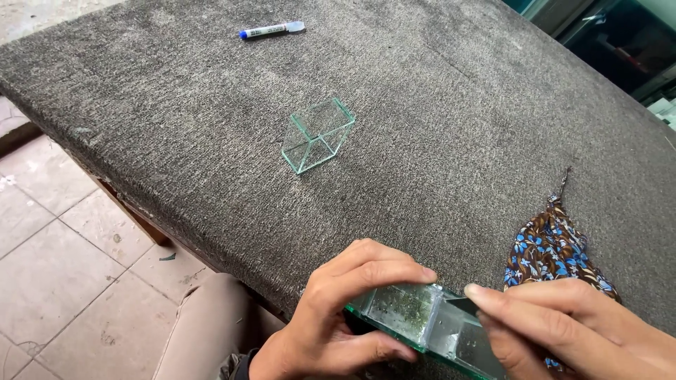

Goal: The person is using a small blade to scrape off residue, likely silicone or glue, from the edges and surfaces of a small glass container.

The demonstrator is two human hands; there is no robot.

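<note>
My left hand (345, 309) and my right hand (570, 324) both grip a long clear glass box (422, 324) with greenish edges at the near edge of the table. The left fingers curl over its left end, thumb below. My right index finger lies along its top right part. A divider splits the box into compartments. A smaller open glass box (317, 135), made of thin panes, stands alone on the carpet-covered table (436, 105), well beyond both hands.
A blue-capped marker (271, 29) lies near the table's far edge. A brown and blue floral cloth (553, 246) rests on the table by my right hand. Tiled floor (56, 260) runs along the left; my knee (211, 324) shows below the table edge.
</note>
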